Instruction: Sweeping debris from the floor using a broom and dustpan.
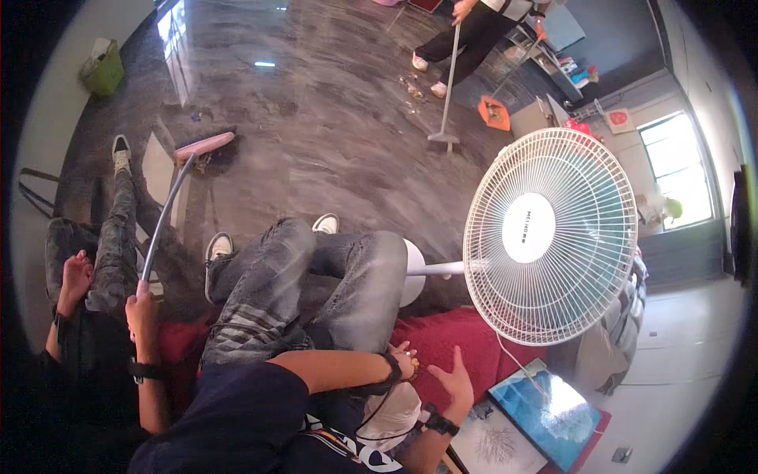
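Observation:
I sit with grey jeans point(272, 290) bent before me. My left hand point(407, 360) reaches across my lap to the right, a dark band on its wrist. Its fingers are partly bent, and whether they hold something small I cannot tell. My right hand point(455, 379), close by on the right, has its fingers apart and nothing in it. Under both hands spreads a dark red cover point(444, 338). A beige cloth item point(395, 415) with a thin dark cord lies between my forearms. A white standing fan point(551, 237) stands beside my right knee.
At left, another person's hand point(142, 311) grips a pink broom point(204, 145). A standing person point(474, 41) holds a second broom point(450, 89) and an orange dustpan point(494, 112) near floor litter point(413, 89). A blue picture panel point(545, 409) lies at lower right; a green bin point(102, 70) stands far left.

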A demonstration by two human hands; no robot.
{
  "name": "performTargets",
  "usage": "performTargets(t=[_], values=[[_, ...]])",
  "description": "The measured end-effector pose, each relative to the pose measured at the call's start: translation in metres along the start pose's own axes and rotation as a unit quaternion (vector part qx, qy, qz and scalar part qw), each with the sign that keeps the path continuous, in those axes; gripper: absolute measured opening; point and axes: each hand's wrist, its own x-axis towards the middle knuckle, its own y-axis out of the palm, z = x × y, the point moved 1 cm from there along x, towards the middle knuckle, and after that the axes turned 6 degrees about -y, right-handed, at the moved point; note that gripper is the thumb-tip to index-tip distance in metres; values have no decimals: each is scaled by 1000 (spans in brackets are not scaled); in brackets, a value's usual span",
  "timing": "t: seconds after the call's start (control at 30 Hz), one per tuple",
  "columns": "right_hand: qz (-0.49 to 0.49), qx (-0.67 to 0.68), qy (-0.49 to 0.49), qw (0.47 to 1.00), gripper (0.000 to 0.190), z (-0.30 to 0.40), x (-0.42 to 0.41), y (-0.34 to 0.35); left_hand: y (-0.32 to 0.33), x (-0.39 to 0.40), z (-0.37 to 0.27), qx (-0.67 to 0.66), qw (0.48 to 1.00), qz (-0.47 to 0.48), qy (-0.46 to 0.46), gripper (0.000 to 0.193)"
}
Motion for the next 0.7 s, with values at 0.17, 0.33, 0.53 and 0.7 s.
performTargets(t=[0.17, 0.33, 0.53, 0.7], values=[[33, -135, -61, 988, 105, -21, 28, 42, 19, 4, 6, -424, 901, -95, 7, 51], [31, -52, -48, 997, 99, -33, 9, 17, 43, 35, 59, 23, 992, -125, -21, 59], [-12, -104, -76, 992, 103, -29, 12, 20, 5, 19, 28, 71, 996, 39, 21, 54], [28, -149, -69, 986, 101, -11, 20, 34, -24, -14, -9, 113, 991, 50, 43, 63]])
